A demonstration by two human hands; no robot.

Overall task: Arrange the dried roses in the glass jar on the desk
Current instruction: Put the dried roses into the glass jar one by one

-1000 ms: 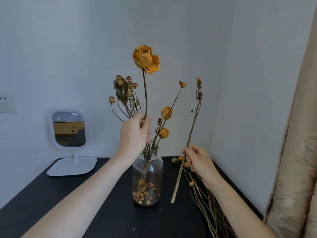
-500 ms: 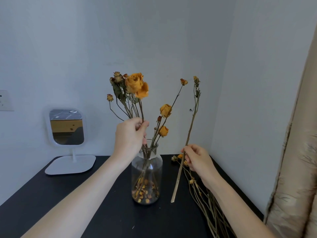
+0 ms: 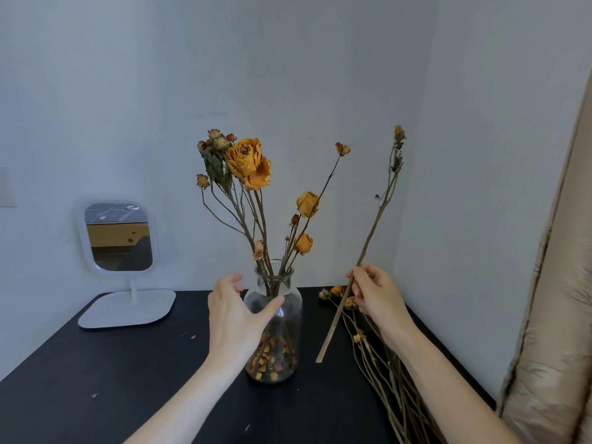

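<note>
A clear glass jar [image 3: 288, 302] stands on the black desk [image 3: 134, 373], with loose petals at its bottom and several dried roses in its neck. The large orange rose [image 3: 248, 163] stands in the jar among them. My left hand [image 3: 235, 312] is at the jar's left shoulder, fingers spread, thumb across the glass, holding nothing. My right hand [image 3: 374, 294] pinches a long dried rose stem [image 3: 378, 216] that stands tilted, its small bud at the top and its cut end just above the desk to the right of the jar.
A pile of dried rose stems [image 3: 378, 357] lies on the desk's right side, along the wall. A white standing mirror [image 3: 118, 238] is at the back left. A beige curtain [image 3: 557, 315] hangs at the far right. Walls close the back and right.
My left hand pushed the large orange rose down into the jar, let go of its stem and dropped to the jar's shoulder. My right hand kept its stem nearly still.
</note>
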